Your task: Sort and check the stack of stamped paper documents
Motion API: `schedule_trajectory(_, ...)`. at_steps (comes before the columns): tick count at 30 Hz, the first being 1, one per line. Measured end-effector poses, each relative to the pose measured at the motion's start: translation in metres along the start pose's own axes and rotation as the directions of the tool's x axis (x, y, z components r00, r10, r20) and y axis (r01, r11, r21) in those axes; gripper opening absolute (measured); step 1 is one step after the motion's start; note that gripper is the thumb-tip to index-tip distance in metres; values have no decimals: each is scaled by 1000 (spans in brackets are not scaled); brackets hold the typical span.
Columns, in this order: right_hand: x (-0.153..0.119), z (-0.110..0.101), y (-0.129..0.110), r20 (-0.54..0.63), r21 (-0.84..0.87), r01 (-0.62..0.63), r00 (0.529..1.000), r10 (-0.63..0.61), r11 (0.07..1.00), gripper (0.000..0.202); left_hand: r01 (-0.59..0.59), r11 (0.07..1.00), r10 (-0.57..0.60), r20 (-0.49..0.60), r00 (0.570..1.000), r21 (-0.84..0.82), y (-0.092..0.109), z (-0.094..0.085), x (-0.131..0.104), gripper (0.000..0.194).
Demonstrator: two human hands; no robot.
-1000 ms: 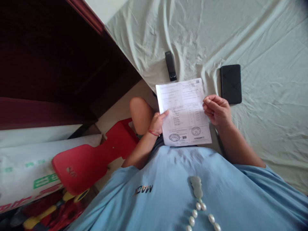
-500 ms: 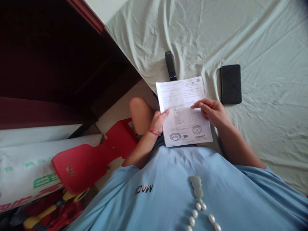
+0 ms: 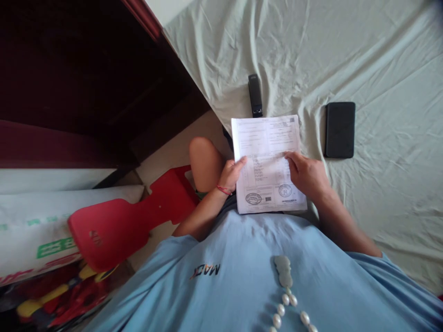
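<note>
A stack of printed papers (image 3: pixel 263 184) lies over my lap, its top sheet carrying text, a small table and two round stamps. My left hand (image 3: pixel 232 174) grips the left edge, thumb on top and fingers underneath. Over the right side of the page, my right hand (image 3: pixel 309 176) has its fingers curled in, with the fingertips at the printed lines. Whether those fingers pinch anything is hidden. Just beyond the top edge of the papers is a black stapler (image 3: pixel 255 96), lying on the sheet-covered surface.
A black phone (image 3: pixel 339 130) lies on the wrinkled pale green sheet (image 3: pixel 387 152) to the right. At the left stand a red plastic chair (image 3: pixel 117 230), a printed white sack (image 3: pixel 38 230) and dark wooden furniture (image 3: pixel 69 83). Red and yellow items (image 3: pixel 69 295) lie at the lower left.
My right hand has drawn its pointing index finger in and now rests curled, slightly lower on the page. My left hand keeps its hold. The view has shifted slightly.
</note>
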State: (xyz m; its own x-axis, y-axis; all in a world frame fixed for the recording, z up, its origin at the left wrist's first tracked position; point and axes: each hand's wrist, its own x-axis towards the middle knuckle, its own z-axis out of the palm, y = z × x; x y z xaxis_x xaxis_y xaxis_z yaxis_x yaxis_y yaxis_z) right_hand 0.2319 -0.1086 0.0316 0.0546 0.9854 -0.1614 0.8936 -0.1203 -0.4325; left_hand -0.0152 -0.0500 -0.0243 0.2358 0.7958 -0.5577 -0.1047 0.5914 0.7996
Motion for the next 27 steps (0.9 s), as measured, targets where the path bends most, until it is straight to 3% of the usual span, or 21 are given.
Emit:
schedule_trajectory(4, 0, -3, 0, 13, 4, 2, 1000, -2, 1000, 37, -123, 991, 126, -44, 991, 55, -8, -1, -2, 76)
schedule_trajectory(8, -1, -5, -6, 5, -43, -5, 1000, 5, 999, 37, -290, 927, 319, -96, 943, 236, -19, -5, -8, 67)
schedule_trajectory(13, -5, -6, -15, -36, -91, 39, 998, -42, 995, 36, -289, 877, 337, -63, 939, 383, -30, -11, -9, 67)
schedule_trajectory(16, -11, -1, -15, -68, -85, 175, 981, -181, 981, 40, -300, 894, 337, -58, 940, 333, -30, -8, -7, 68)
schedule_trajectory(19, -19, 13, -12, -16, -89, 271, 962, -273, 958, 54, -316, 916, 339, -55, 939, 247, -27, -3, -6, 68)
schedule_trajectory(23, -29, 35, -9, 72, -91, 267, 963, -261, 959, 68, -289, 950, 301, -95, 949, 120, -27, 3, -5, 68)
schedule_trajectory(27, -34, 47, -9, 48, -109, 256, 966, -252, 960, 71, -275, 960, 278, -88, 957, 50, -27, 4, -5, 66)
